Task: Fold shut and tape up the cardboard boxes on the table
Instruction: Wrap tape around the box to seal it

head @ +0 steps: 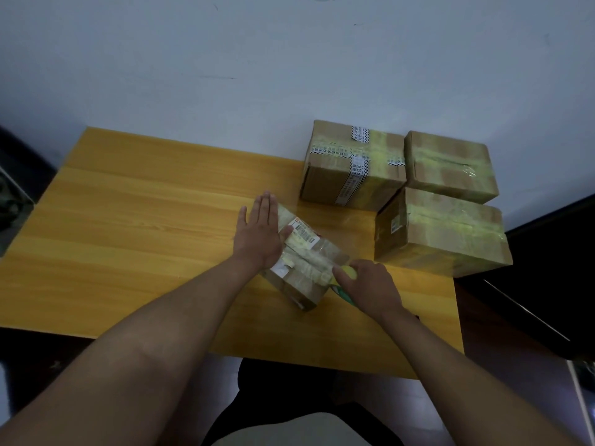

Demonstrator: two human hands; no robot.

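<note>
Pressing flat, fingers straight, the left hand [257, 235] holds a small box [306, 268] on the tabletop [145, 220] (three taped boxes [444, 201] sit right); the right hand [367, 288] grips a tape roll [346, 278] at its near end.

A wooden table [135, 226] carries one box [309, 268] under the hands and three taped boxes [352, 165] (clustered together) beyond the right hand.
</note>
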